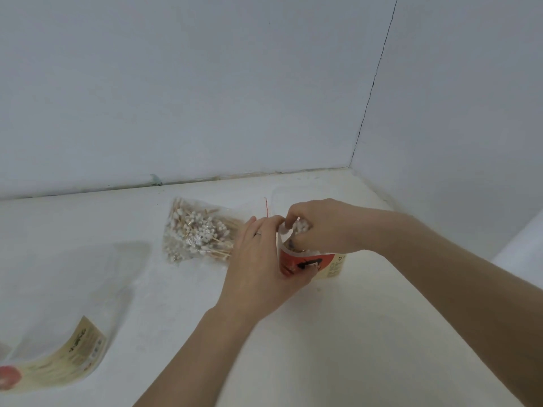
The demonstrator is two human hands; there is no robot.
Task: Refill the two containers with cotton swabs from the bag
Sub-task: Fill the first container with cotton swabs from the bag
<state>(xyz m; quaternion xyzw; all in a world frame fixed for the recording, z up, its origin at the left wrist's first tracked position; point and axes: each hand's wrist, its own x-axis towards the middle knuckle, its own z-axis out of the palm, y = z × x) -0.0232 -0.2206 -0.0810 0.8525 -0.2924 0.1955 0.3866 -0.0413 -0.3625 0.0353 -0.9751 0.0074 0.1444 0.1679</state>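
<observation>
We judge the bundle of cotton swabs [301, 227] could splay or spill if pushed in crooked, or the light container [311, 264] could tip. White-tipped, they stand bunched at its mouth, right of frame centre. Our right hand [326, 227] pinches them with curled fingers; our left hand [261, 259] grips the container. The bag [199, 233] lies just left, the second container [58, 356] lower left.

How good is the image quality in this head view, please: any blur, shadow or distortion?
Head view: soft, even lighting; wide-angle bend at the edges; second container at lower left blurred; faint shadow beside the bag; both hands at the container reasonably sharp.
</observation>
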